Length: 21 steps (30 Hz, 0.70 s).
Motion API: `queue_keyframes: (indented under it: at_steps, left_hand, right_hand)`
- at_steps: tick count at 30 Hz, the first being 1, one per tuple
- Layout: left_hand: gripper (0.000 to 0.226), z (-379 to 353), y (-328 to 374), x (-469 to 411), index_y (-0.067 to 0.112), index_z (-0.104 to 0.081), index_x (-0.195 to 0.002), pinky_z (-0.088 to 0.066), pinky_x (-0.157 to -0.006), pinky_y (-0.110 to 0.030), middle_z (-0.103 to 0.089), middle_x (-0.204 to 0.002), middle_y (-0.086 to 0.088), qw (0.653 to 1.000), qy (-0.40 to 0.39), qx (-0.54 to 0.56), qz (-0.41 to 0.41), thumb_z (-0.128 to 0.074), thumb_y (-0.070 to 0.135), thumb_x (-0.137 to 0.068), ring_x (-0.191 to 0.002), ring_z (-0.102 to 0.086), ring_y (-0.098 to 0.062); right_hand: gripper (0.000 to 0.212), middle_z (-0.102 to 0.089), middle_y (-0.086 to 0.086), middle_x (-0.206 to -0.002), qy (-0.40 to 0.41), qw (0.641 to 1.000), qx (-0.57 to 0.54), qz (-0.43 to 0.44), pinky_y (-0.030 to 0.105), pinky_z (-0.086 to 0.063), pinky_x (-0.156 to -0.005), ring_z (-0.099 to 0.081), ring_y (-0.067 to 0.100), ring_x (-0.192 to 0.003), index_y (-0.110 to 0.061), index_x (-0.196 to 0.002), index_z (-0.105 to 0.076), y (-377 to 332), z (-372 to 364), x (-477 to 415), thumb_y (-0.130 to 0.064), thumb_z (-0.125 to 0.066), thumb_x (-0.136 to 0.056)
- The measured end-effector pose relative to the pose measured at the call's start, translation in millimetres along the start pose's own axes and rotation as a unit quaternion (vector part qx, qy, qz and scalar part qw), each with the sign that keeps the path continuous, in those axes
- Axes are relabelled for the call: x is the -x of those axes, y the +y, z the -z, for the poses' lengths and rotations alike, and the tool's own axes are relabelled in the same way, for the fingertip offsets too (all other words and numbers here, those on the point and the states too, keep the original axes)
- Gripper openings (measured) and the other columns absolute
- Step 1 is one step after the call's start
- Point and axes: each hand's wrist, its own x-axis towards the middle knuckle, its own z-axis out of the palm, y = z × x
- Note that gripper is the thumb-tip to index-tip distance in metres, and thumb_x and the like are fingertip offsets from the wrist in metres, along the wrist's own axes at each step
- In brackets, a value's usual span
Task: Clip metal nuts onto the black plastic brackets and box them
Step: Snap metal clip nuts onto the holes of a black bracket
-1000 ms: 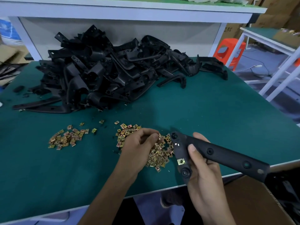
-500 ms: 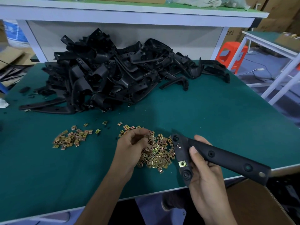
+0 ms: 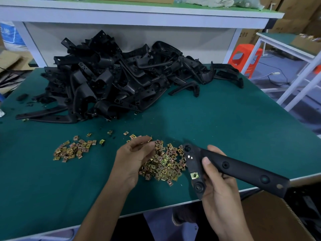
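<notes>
Left hand [image 3: 133, 159] is off the big nut pile [image 3: 163, 166] now. A second ago its fingers [image 3: 145, 147] were dug into the pile's far-right part. Now it's pulled back to the pile's left edge and lifted, so most of the pile shows. Fingers are curled tight with a gold sliver at the tips. Looks like one clip nut [image 3: 149, 140] pinched, though it's too small to be sure. I read that as pick done, fit next.

Right hand [image 3: 218, 186] hasn't changed. It's wrapped round the bracket [image 3: 243, 171] just right of the pile, thumb on top. Head end faces the pile and the tail hangs out past the tabletop [image 3: 225, 119] edge. Bracket sits the same relative to the pile in all three frames. One fitted nut [image 3: 194, 175] is already on the head's near tab. The far tab, by the pile's top-right corner, looks bare apart from a glint. My guess is the new nut goes there.

Rest is as before:
- small nut pile [image 3: 73, 150] well left of the big one
- bracket heap [image 3: 112, 80] behind it
- cardboard box [image 3: 271, 218] right of the pile, below the tabletop edge, under the bracket's tail

This bracket isn't boxed yet. The only other difference is a slight shift in the view.
</notes>
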Motion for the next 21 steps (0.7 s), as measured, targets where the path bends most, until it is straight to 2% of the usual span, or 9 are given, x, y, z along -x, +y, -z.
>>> queue_keyframes:
  at_steps: [4,8,11,14,21]
  left_hand:
    - [0.041,-3.4,4.0,18.0,0.001,-0.07,-0.106,-0.059,-0.066,-0.021,-0.077,-0.089,-0.013,0.995,-0.027,0.089,0.042,-0.075,-0.002,-0.065,-0.079,-0.075,-0.018]
    - [0.032,-13.2,4.2,41.2,0.008,-0.075,-0.091,-0.059,-0.059,-0.023,-0.074,-0.082,-0.013,0.987,-0.07,0.13,0.069,-0.079,0.0,-0.06,-0.069,-0.073,-0.018]
    - [0.045,-25.0,2.3,53.9,0.003,-0.07,-0.105,-0.059,-0.057,-0.022,-0.076,-0.086,-0.016,0.982,-0.085,0.149,0.078,-0.078,-0.001,-0.061,-0.068,-0.074,-0.02]
    - [0.051,-32.1,1.4,61.6,-0.001,-0.066,-0.112,-0.059,-0.057,-0.023,-0.075,-0.093,-0.022,0.98,-0.088,0.157,0.08,-0.077,-0.003,-0.062,-0.069,-0.075,-0.022]
    - [0.036,-38.3,-1.9,70.8,0.005,-0.073,-0.093,-0.059,-0.055,-0.022,-0.075,-0.085,-0.016,0.986,-0.076,0.125,0.084,-0.081,0.004,-0.058,-0.064,-0.072,-0.018]
  right_hand:
    - [0.041,-0.073,0.007,-0.12,-0.002,1.0,0.0,-0.001,0.026,-0.06,-0.077,-0.071,0.018,-0.101,-0.024,-0.121,-0.07,-0.7,0.3,0.3,-0.019,-0.067,-0.081]
    - [0.041,-0.073,0.007,-0.122,-0.017,1.0,-0.009,-0.01,0.026,-0.059,-0.081,-0.072,0.019,-0.106,-0.026,-0.12,-0.07,0.8,-3.8,2.2,-0.02,-0.067,-0.08]
    - [0.043,-0.072,0.01,-0.123,-0.03,0.999,-0.022,-0.008,0.025,-0.059,-0.08,-0.072,0.02,-0.108,-0.02,-0.126,-0.066,3.3,-8.0,4.6,-0.017,-0.065,-0.083]
    - [0.045,-0.073,0.012,-0.122,-0.036,0.999,-0.03,-0.007,0.025,-0.059,-0.074,-0.073,0.02,-0.104,-0.019,-0.127,-0.064,3.8,-9.8,7.2,-0.016,-0.065,-0.082]
    - [0.038,-0.073,0.012,-0.12,-0.041,0.999,0.001,0.028,0.025,-0.058,-0.077,-0.072,0.021,-0.105,-0.021,-0.12,-0.068,5.6,-7.9,7.8,-0.018,-0.067,-0.083]
